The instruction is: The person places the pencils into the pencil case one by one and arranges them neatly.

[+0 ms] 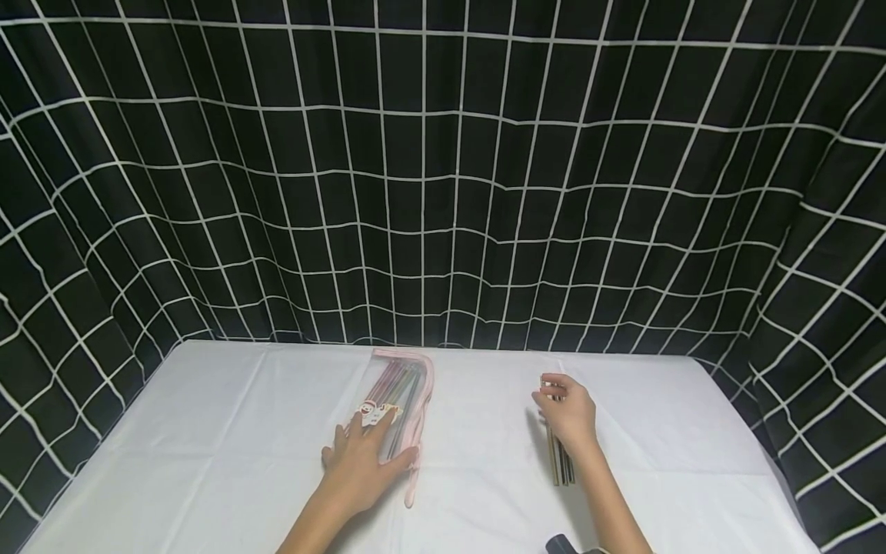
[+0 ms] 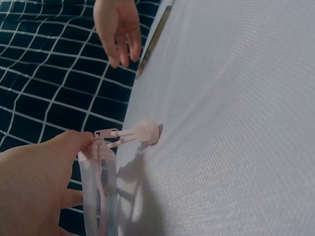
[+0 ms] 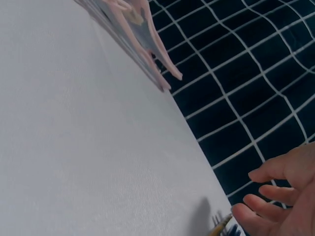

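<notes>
1. The step in hand is judged to be the handling of a loose bundle of pencils (image 1: 556, 458) while the pouch (image 1: 413, 400) is steadied
2. By the next move, a pinch of the right fingers seems to be called for if the bundle is to be gripped, with the pouch kept flat
3. The pouch, edged in pink, is laid left of centre on the white table (image 1: 484, 431); the pencils are set well apart, to its right
4. The left hand (image 1: 361, 465) is spread over the pouch, its thumb placed near the zip pull (image 2: 146, 132)
5. The right hand (image 1: 571, 412) is held over the pencils, thumb and loosely bent fingers parted; whether they are touched cannot be told
</notes>
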Tool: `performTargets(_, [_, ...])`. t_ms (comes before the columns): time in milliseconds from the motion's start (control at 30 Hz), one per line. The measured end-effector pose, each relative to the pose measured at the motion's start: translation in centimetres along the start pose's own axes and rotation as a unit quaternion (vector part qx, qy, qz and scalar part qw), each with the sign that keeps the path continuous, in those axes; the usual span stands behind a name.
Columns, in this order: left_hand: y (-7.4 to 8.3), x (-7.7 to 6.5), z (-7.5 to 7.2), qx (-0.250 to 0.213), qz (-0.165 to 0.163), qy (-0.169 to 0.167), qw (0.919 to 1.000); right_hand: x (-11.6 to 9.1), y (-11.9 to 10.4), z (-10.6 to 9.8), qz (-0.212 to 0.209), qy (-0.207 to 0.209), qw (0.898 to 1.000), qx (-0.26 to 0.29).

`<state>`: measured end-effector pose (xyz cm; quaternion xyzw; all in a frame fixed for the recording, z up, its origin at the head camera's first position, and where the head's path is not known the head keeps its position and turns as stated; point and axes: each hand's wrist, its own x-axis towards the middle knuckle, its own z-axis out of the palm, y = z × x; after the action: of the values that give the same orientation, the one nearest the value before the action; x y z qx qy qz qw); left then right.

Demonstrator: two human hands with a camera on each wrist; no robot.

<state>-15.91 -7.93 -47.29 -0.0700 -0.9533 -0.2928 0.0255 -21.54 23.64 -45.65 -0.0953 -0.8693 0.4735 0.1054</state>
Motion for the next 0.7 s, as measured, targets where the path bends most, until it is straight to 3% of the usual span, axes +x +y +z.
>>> performTargets(267, [0.02,-0.10,-0.10,-0.002,0.000,0.001,1.0000,-0.03,0.11,-0.55,-0.003,0.005,0.999,-0.040])
performTargets(700, [-0.01,-0.05,-0.13,0.003,0.003,0.001,1.0000,-0.15,0.29,-0.17,-0.004,-0.024,0.998,-0.061])
